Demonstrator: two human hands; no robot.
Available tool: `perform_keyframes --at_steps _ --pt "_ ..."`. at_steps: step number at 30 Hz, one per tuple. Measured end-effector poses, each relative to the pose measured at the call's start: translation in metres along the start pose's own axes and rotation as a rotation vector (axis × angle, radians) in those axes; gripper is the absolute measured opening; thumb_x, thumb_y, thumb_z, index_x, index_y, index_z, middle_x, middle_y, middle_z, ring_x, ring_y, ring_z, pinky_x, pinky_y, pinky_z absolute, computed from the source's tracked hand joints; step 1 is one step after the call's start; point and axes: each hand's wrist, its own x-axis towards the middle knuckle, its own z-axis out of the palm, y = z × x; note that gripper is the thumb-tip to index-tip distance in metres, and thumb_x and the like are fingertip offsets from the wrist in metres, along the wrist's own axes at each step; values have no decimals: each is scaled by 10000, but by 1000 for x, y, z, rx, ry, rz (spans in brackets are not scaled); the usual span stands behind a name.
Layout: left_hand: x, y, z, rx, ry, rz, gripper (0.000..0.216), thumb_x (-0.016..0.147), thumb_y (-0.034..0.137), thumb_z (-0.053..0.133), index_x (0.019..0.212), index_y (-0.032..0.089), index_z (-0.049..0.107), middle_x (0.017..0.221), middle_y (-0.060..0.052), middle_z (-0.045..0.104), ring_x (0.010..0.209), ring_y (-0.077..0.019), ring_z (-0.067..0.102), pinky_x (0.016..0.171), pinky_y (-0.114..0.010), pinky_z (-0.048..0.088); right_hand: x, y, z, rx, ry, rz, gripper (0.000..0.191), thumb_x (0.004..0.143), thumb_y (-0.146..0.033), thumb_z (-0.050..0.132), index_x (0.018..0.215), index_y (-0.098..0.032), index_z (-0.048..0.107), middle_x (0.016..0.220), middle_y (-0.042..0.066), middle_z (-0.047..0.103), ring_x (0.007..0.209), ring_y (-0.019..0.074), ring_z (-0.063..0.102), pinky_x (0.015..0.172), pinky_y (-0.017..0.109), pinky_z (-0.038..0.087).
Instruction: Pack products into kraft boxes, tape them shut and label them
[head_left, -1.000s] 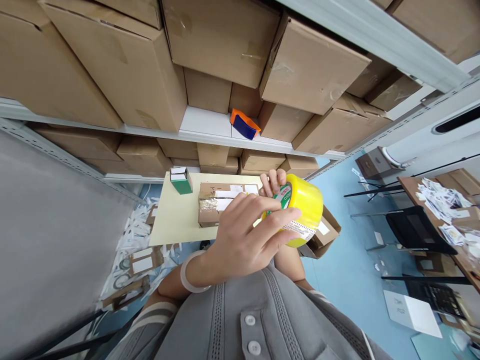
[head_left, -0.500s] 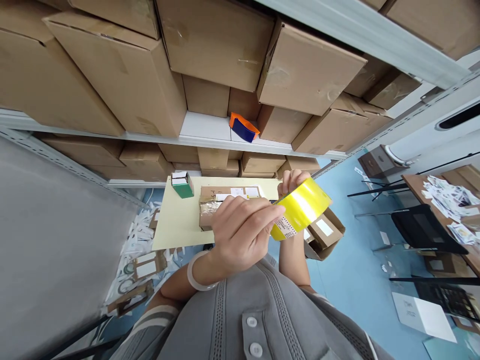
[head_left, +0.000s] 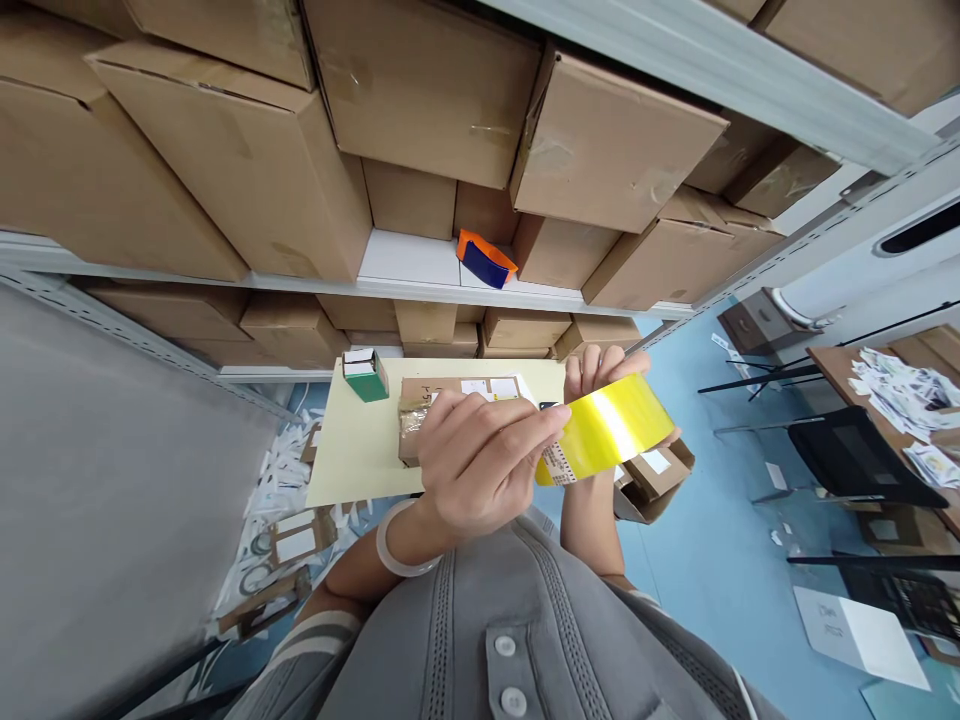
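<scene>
A glossy yellow strip (head_left: 611,425), curved and shiny, is held up in front of my chest. Its lower left corner carries a small white patch of printed text. My left hand (head_left: 484,455) is closed, pinching the strip's left end between thumb and fingers. Behind it is my right hand (head_left: 600,370), fingers curled above the upper edge and a fingertip showing at the right end; the strip hides most of this grip. Below, on a pale yellow table (head_left: 337,460), lies a cardboard box (head_left: 409,440) with white labels, partly covered by my left hand.
A green-and-white small box (head_left: 366,378) stands at the table's left. Shelves ahead hold many cardboard boxes (head_left: 615,150) and an orange-and-blue band-shaped item (head_left: 486,260). An open carton (head_left: 652,480) sits right of the table. Papers litter the floor at left; a black chair (head_left: 862,455) stands at right.
The yellow strip's right end has moved right, and more of its length shows, lying flatter. My right hand has shifted slightly right; my left hand keeps its pinch.
</scene>
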Motion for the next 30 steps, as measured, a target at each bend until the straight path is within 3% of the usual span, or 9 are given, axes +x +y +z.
perform_keyframes --at_steps 9,16,22,30 --pt "-6 -1 12 -88 125 -111 102 916 130 606 941 203 673 798 1 714 709 -114 658 636 -247 531 -6 3 -1 -28 -7 -58 561 497 -820 636 646 -307 468 613 -30 250 556 182 270 487 353 330" --pt "-7 -6 15 -131 97 -177 110 914 108 599 911 197 663 804 -2 701 711 -106 651 637 -219 542 -6 7 -7 108 -84 -63 442 591 -683 698 705 -304 504 651 -28 286 586 186 277 536 339 304" --pt "-2 -8 14 -173 108 -138 152 924 85 563 837 186 636 752 11 671 692 -93 646 619 -199 539 -1 10 -3 120 -103 -172 471 543 -692 700 675 -277 522 609 -44 288 542 156 216 470 302 202" --pt "4 -11 16 -84 191 -54 119 901 92 616 890 203 657 792 20 689 689 -86 656 604 -201 557 4 7 2 70 -97 -220 495 534 -738 675 675 -286 527 591 -47 271 520 152 233 436 305 196"
